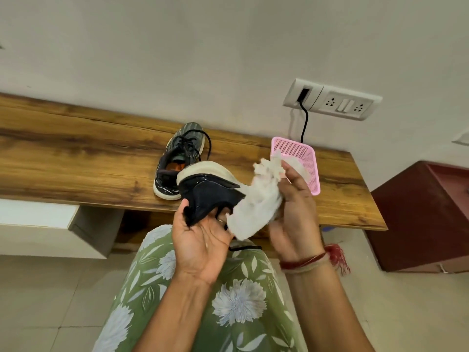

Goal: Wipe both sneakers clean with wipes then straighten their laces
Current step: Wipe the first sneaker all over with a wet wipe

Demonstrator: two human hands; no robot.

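My left hand [200, 240] grips a black sneaker [208, 191] by its heel and holds it up in front of the shelf, white sole turned up and away. My right hand [294, 207] holds a crumpled white wipe [256, 209] against the front part of that sneaker, which the wipe hides. A black lace end [243, 248] hangs below the hands. The second sneaker [180, 158], black and grey with a white sole and loose black laces, stands upright on the wooden shelf [76, 158] just behind the held one.
A pink perforated plastic basket [304, 161] sits on the shelf to the right of the sneakers, near the shelf's right end. A wall socket panel [337, 100] with a black cable is above it. A dark red cabinet [426, 214] stands at right.
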